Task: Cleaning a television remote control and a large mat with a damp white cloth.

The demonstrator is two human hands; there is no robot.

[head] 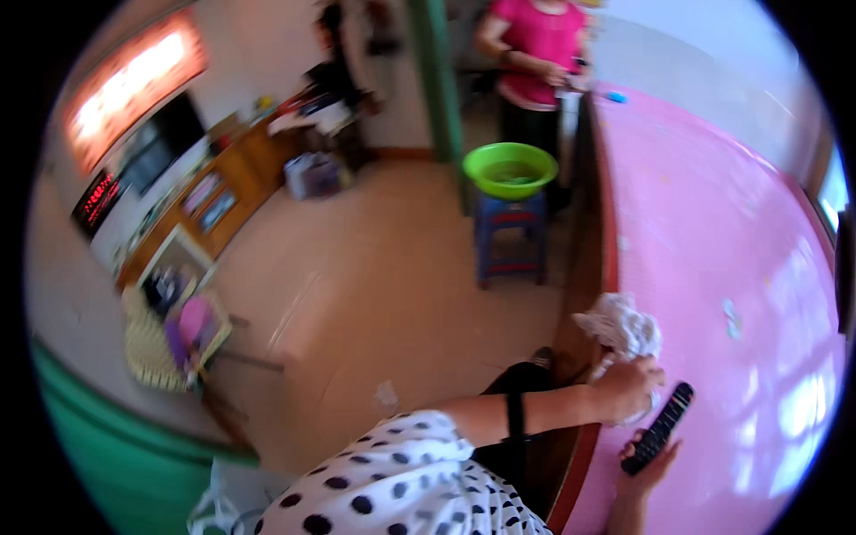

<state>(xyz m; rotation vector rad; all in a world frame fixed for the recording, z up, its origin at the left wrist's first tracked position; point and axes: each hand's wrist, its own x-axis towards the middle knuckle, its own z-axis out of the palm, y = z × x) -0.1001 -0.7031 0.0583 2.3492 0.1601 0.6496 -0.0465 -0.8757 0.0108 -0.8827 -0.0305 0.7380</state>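
Note:
My left hand [623, 391] grips part of a crumpled white cloth [625, 326] at the near edge of a table with a shiny pink cover [695, 234]. Its arm comes from a polka-dot sleeve and wears a black band at the wrist. Just below and to the right, my right hand [647, 461] holds a black remote control [659, 428] over the pink cover, its top end tilted up and to the right. The cloth bunches beyond my left hand, partly over the table's red-brown rim.
A green basin [509, 172] rests on a blue plastic stool [510, 234] left of the table. Behind it stands a person in a pink top [538, 53]. A chair [157, 334] holding belongings and a wooden cabinet [247, 174] are at left. A small blue object [616, 97] lies at the table's far end.

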